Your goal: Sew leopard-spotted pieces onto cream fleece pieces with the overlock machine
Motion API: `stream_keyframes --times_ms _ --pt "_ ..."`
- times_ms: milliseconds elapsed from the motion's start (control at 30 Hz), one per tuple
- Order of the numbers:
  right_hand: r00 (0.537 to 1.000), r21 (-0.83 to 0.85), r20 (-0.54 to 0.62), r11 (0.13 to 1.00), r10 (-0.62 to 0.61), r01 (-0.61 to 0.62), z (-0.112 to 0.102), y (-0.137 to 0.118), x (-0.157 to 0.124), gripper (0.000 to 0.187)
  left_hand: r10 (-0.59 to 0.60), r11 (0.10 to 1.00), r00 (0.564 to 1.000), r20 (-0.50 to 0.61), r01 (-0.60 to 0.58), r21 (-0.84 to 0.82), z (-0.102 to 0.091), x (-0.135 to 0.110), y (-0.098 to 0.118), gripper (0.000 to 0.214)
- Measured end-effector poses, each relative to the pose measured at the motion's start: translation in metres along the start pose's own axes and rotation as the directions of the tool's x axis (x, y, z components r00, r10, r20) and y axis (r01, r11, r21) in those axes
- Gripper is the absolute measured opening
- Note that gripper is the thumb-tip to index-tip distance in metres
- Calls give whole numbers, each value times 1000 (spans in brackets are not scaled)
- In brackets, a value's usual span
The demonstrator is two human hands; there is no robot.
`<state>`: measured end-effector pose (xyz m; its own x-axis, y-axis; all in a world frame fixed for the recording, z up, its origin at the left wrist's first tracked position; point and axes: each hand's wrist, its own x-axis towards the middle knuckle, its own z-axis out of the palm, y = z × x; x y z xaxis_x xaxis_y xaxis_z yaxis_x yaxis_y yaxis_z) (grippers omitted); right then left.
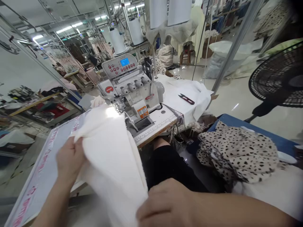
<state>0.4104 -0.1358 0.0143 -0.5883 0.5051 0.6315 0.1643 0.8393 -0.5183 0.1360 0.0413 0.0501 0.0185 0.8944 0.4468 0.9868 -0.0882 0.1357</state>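
- My left hand (69,159) is up on the left side of the big soft white cloth (106,157). Its fingers curl into the cloth and bunch it, and most of them are hidden behind the fold.
- My right hand (165,205) is low down, on the bottom end of the same cloth. Its fingers (153,201) lie pressed close together on top. I cannot tell if they pinch.
- The white cloth hangs in a long fold between my two hands. Its top end goes forward from my left fingers to the foot of the white sewing machine with the blue screen (127,91). I cannot tell if it is under the foot.
- Past my left fingers is a flat grey board with pink marks (44,160). Its long edge runs beside the cloth.
- Ahead of my right fingers is the front edge of the sewing table, with a metal ruler strip (155,130) on it.
- Below that edge there is open room, where a knee in black cloth (170,167) sits.
- Right of my right fingers is a heap of cream cloth with black spots (236,151) on a blue board (281,142).
- Far past my fingers, small black and red thread snips (186,99) lie on a pile of white cloth (187,97).
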Motion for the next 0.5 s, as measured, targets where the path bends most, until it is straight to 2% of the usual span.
stream_keyframes --times_ms 67,133,233,333,400,500 --pt "998 16 -17 998 -64 64 -10 1 3 21 -21 1000 1000 17 21 13 -7 6 -5 28" --pt "995 13 -6 995 -102 102 -4 8 3 22 -48 999 995 89 47 6 -5 10 -8 30" --pt "999 11 45 1000 -25 24 27 23 -2 20 -68 997 978 196 74 -19 4 9 -14 34" --pt "995 18 95 999 40 -42 57 36 -11 15 -87 994 974 208 99 -45 10 5 -20 34" --pt "991 21 127 999 36 -39 70 42 -18 13 -98 987 975 200 121 -109 15 4 -21 38" --pt "990 29 131 998 45 -49 77 46 -24 13 -70 969 965 254 126 -211 34 0 -17 56"
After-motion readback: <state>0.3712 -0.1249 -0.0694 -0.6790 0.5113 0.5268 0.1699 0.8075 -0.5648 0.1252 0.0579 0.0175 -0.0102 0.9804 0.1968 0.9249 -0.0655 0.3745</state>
